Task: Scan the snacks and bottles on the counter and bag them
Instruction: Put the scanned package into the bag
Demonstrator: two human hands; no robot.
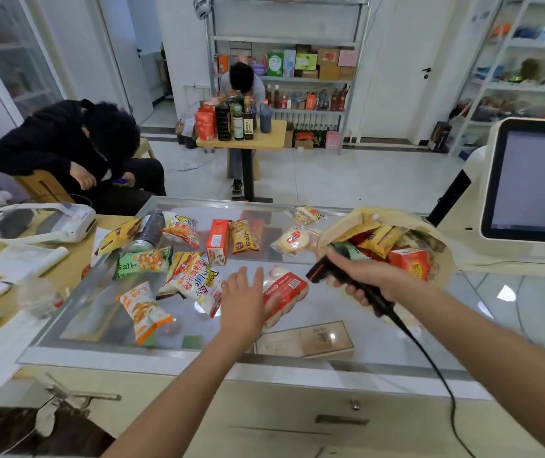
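Left hand [243, 299] is flat, fingers spread, holding nothing. The red-and-white plastic pack of round cakes [289, 290] lies just to its right, long axis near-to-far. Right hand [368, 280] grips the black corded scanner [322, 267], nose aimed left at the pack. Left is nearer. The tan open bag [439, 246] sits beyond, to the right.

We find the red-wrapped pack of pale cakes [289, 289] partly hidden behind our left hand [243, 302]; the right edge cuts the white-framed screen [528, 180].
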